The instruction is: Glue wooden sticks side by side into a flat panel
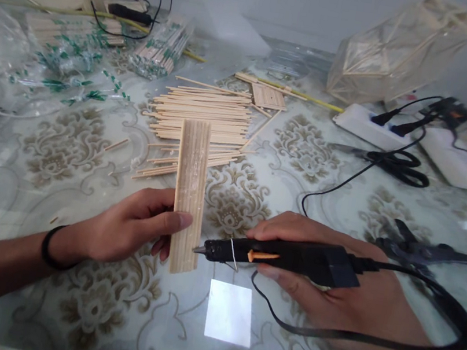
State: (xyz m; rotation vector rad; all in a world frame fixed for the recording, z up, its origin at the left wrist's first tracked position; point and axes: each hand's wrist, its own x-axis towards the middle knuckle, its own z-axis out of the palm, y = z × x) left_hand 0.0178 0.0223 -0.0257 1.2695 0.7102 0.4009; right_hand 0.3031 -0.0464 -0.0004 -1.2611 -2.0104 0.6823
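Note:
My left hand (142,223) grips a narrow panel of wooden sticks (192,174) joined side by side, held up with its long side toward me. The thumb lies across the panel's face, where shiny streaks show. In my right hand (311,239) is a black glue gun (283,255) with an orange trigger and a thin wire stand. Its metal nozzle meets or nearly touches the panel's lower right edge. Behind the panel lies a spread of loose wooden sticks (208,110).
Pliers (428,251) and black scissors (393,164) lie at the right, near a white power strip (372,125) with plugged cords. Plastic-wrapped stick bundles (160,47) and crumpled wrappers (74,69) cover the back left. A bagged stick frame (392,52) stands at the back right.

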